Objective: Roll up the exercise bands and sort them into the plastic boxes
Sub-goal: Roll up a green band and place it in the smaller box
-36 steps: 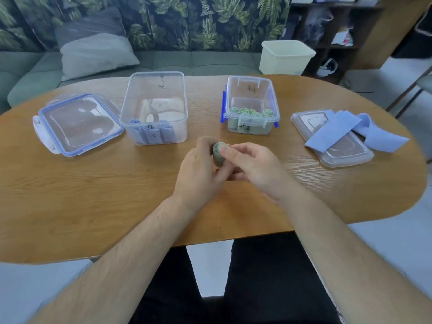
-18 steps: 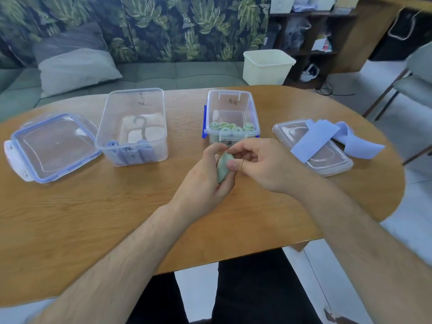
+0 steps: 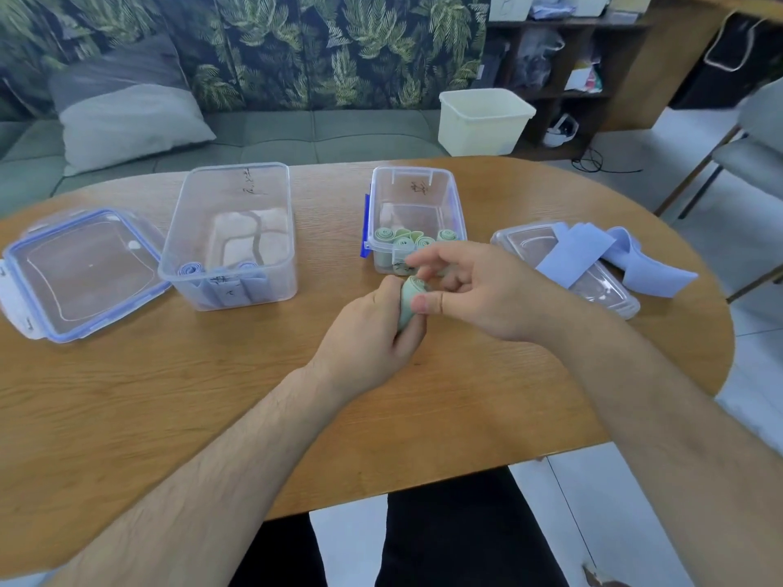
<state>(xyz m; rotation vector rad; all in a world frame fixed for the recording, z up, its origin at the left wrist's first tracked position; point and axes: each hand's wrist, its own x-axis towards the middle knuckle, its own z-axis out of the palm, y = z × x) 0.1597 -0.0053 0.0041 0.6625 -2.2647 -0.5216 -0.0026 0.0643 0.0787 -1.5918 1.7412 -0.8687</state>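
Single head-worn wide-angle view, looking forward and steeply down, close over oval wooden counter (image 3: 127, 396), leaf-patterned wall (image 3: 296, 44) beyond its far edge

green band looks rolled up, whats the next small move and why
Likely carry the rolled green band forward and set it in the smaller box. The left hand and right hand both grip it as a tight roll, that box just beyond them already holds green rolls, and the larger box holds blue rolls.
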